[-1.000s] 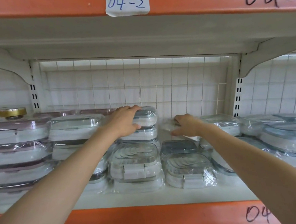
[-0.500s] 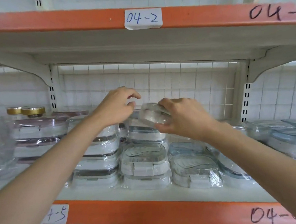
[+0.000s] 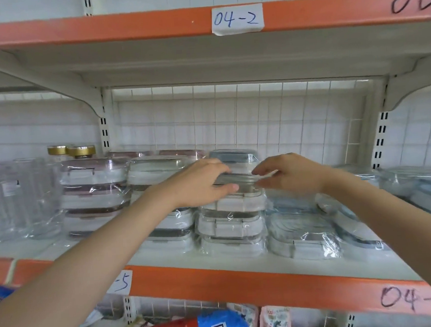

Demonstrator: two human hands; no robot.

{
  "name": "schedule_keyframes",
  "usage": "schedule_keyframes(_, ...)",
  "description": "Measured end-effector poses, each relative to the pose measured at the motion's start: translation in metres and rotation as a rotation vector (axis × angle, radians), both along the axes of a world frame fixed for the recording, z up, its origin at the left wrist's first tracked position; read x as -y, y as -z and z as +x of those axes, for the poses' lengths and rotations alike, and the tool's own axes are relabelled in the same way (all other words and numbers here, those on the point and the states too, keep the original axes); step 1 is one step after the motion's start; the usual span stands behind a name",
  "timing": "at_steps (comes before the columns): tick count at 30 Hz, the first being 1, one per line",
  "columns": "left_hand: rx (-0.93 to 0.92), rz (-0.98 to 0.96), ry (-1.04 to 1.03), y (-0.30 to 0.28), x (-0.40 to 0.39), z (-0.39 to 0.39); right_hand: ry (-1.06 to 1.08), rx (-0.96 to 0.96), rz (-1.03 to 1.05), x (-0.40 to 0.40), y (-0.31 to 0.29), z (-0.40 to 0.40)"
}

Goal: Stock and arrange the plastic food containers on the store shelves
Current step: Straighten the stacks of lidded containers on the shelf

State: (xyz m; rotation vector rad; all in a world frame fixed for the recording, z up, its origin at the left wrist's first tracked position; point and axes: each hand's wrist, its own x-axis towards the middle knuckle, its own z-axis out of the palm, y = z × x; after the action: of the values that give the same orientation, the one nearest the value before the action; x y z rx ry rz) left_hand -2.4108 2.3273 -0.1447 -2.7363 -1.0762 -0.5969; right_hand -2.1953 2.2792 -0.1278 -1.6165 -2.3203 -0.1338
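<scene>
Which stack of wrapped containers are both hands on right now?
The middle stack, in front of the grey-lidded container. The left hand and right hand grip its top container; neighbouring stacks are untouched.

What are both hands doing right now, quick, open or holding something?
Left hand: grips the clear, film-wrapped plastic food container on top of the middle stack.
Right hand: pinches the same container's right end.

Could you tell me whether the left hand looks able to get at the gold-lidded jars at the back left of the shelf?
Probably not directly: the left hand grips a wrapped container, and the pink-lidded stack stands in front of the gold-lidded jars.
</scene>
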Motion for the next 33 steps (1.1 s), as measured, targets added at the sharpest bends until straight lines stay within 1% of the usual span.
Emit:
schedule_keyframes(2, -0.057, -0.063, 0.026, 0.005, -0.001, 0.01, 0.104, 0.094, -0.053, 0.0, 0.006, 0.018)
schedule_keyframes(4, -0.09, -0.094, 0.041, 0.01, -0.003, 0.016, 0.187, 0.221, -0.23, -0.001, 0.019, 0.035)
schedule_keyframes(6, -0.085, -0.093, 0.038, 0.013, -0.006, 0.015, 0.235, 0.239, -0.464, -0.003, 0.036, 0.05)
schedule_keyframes(7, -0.076, -0.084, 0.039, 0.013, -0.007, 0.014, 0.249, 0.225, -0.533, -0.004, 0.045, 0.056)
schedule_keyframes(8, -0.067, -0.077, 0.042, 0.013, -0.009, 0.011, 0.248, 0.213, -0.555, -0.006, 0.052, 0.06)
schedule_keyframes(11, -0.055, -0.092, 0.04, 0.013, -0.011, 0.006, 0.233, 0.23, -0.511, -0.009, 0.061, 0.064)
schedule_keyframes(13, -0.059, -0.088, 0.029, 0.016, -0.01, 0.006, 0.194, 0.204, -0.456, -0.01, 0.058, 0.062)
schedule_keyframes(15, -0.067, -0.064, 0.017, 0.018, -0.009, 0.008, 0.159, 0.216, -0.355, -0.009, 0.053, 0.061)
schedule_keyframes(17, -0.075, -0.055, 0.008, 0.019, -0.008, 0.009, 0.163, 0.291, -0.215, -0.007, 0.043, 0.06)
schedule_keyframes(21, -0.098, -0.073, 0.0, 0.015, -0.002, 0.006, 0.203, 0.343, 0.002, 0.005, 0.005, 0.065)
schedule_keyframes(22, -0.096, -0.071, -0.011, 0.013, 0.0, 0.004, 0.22, 0.324, 0.064, 0.009, -0.007, 0.067)
schedule_keyframes(23, -0.079, -0.066, -0.025, 0.009, 0.003, 0.002, 0.227, 0.243, 0.123, 0.014, -0.017, 0.068)
schedule_keyframes(24, -0.049, -0.059, -0.037, 0.005, 0.005, -0.001, 0.217, 0.108, 0.16, 0.019, -0.026, 0.067)
schedule_keyframes(26, 0.036, -0.027, -0.052, -0.005, 0.01, -0.008, 0.138, -0.145, 0.176, 0.024, -0.037, 0.056)
schedule_keyframes(28, 0.135, 0.026, -0.056, -0.015, 0.012, -0.013, 0.034, -0.29, 0.127, 0.021, -0.041, 0.035)
schedule_keyframes(30, 0.203, 0.039, -0.059, -0.02, 0.015, -0.017, -0.03, -0.333, 0.062, 0.01, -0.039, 0.008)
schedule_keyframes(33, 0.214, 0.023, -0.05, -0.021, 0.018, -0.02, -0.066, -0.249, 0.006, -0.016, -0.027, -0.029)
